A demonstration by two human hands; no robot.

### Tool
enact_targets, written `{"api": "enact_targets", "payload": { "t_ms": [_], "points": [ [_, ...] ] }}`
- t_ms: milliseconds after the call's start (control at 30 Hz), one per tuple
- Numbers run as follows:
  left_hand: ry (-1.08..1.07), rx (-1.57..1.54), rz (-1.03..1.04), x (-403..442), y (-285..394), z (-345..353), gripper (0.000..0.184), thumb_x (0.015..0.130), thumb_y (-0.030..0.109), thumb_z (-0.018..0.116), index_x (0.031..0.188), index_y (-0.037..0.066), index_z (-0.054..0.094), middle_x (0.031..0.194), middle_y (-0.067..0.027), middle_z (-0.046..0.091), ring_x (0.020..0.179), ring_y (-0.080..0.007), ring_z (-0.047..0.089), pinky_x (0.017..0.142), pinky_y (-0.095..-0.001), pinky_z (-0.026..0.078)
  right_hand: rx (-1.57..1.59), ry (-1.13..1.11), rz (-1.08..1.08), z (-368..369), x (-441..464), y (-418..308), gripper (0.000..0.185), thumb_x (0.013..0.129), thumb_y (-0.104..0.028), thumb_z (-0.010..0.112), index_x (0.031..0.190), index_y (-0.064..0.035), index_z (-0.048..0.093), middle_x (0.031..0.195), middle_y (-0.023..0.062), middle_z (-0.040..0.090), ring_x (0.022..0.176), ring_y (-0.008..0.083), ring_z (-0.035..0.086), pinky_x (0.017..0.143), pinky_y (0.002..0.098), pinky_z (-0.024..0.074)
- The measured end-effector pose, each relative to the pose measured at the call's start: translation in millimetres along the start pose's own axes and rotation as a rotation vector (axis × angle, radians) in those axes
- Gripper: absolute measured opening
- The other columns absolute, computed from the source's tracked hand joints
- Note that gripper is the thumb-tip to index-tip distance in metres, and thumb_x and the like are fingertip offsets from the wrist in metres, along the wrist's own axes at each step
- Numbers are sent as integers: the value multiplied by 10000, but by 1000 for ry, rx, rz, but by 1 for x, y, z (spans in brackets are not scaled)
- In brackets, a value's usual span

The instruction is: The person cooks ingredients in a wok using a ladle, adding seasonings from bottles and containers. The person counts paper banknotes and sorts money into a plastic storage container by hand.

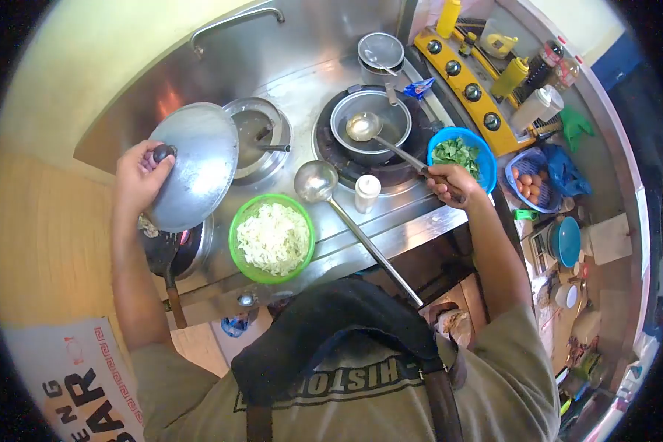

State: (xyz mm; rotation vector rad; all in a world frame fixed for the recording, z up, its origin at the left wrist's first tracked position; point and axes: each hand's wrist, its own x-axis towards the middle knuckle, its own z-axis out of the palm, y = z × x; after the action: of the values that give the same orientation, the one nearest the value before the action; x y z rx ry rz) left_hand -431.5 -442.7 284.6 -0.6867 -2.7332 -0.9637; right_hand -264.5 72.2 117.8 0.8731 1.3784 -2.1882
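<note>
Head: left fingers [157, 174] pinch lid [202, 166]; right fingers [440, 189] clasp ladle [401, 154].

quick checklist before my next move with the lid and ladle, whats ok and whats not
1. Lid held by its knob in the left hand: ok.
2. Ladle gripped by its handle in the right hand: ok.
3. Ladle's bowl over the pot: ok.
4. Second ladle wholly on the counter: not ok, handle juts past the front edge.
5. White bottle upright: ok.
6. Flame under the pot: cannot tell, hidden.
</note>
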Motion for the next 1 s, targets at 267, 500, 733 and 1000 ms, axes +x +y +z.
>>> {"api": "enact_targets", "payload": {
  "t_ms": [267, 500, 733, 1000],
  "points": [
    [-46, 125, 24, 48, 8, 69, 334, 675, 202, 707, 918, -15, 633, 691, -100, 589, 630, -162, 564, 602, -293, 461, 13, 47, -16, 0, -52, -8, 193, 878, -243, 500, 844, -54, 482, 639, 11, 523, 388, 45, 414, 288, 183, 313],
    [-219, 250, 62, 103, 31, 162, 366, 664, 285, 665, 913, 17, 650, 829, -192, 638, 783, -345, 620, 714, -406, 486, 1, 12, -67, 11, -113, -12, 183, 883, -224, 469, 978, -69, 491, 661, 24, 519, 379, 54, 410, 274, 192, 310],
    [-357, 293, -12, 152, 32, 280, 339, 698, 275, 648, 954, 53, 661, 949, -180, 645, 889, -327, 621, 803, -407, 482, 8, 72, -66, 11, -162, -5, 254, 871, -256, 482, 1026, -55, 486, 667, 24, 512, 373, 65, 391, 289, 210, 314],
    [-408, 297, -24, 156, 48, 357, 315, 716, 230, 622, 948, 21, 660, 1006, -199, 630, 955, -324, 607, 850, -400, 470, 55, 150, -171, 3, -194, 13, 423, 850, -218, 472, 1198, 22, 443, 676, 40, 516, 351, 78, 393, 286, 213, 308]
  ]
}}
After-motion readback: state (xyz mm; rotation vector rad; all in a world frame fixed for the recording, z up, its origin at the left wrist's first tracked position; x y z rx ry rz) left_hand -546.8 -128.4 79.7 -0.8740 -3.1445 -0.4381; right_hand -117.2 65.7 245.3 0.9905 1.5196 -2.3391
